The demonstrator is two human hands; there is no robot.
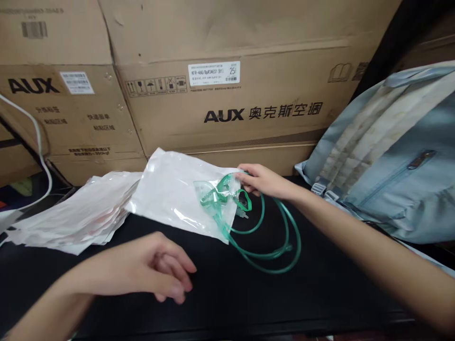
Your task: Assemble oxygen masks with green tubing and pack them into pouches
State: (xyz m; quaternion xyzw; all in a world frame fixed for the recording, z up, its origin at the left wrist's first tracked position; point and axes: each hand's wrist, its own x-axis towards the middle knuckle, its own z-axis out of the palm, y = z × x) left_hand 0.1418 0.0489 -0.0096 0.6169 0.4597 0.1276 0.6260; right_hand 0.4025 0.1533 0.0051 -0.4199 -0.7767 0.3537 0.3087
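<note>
A green oxygen mask point(213, 196) with a green strap lies at the right end of a white and clear plastic pouch point(170, 189). Whether the mask is partly inside the pouch or only on it, I cannot tell. Its green tubing point(296, 246) loops out to the right over the black tabletop. My right hand point(261, 181) is closed on the pouch's upper right edge, with some tubing passing by its fingers. Nearer to me, my left hand point(152, 267) hovers over the table, its fingers loosely bent and apart, with nothing visible in them.
To the left lies a stack of flat white pouches point(81, 208). Large cardboard boxes point(227, 142) stand along the back. A light blue backpack point(401, 161) leans at the right, beside my right forearm. A white cable point(40, 147) hangs at the far left above the black table point(249, 303).
</note>
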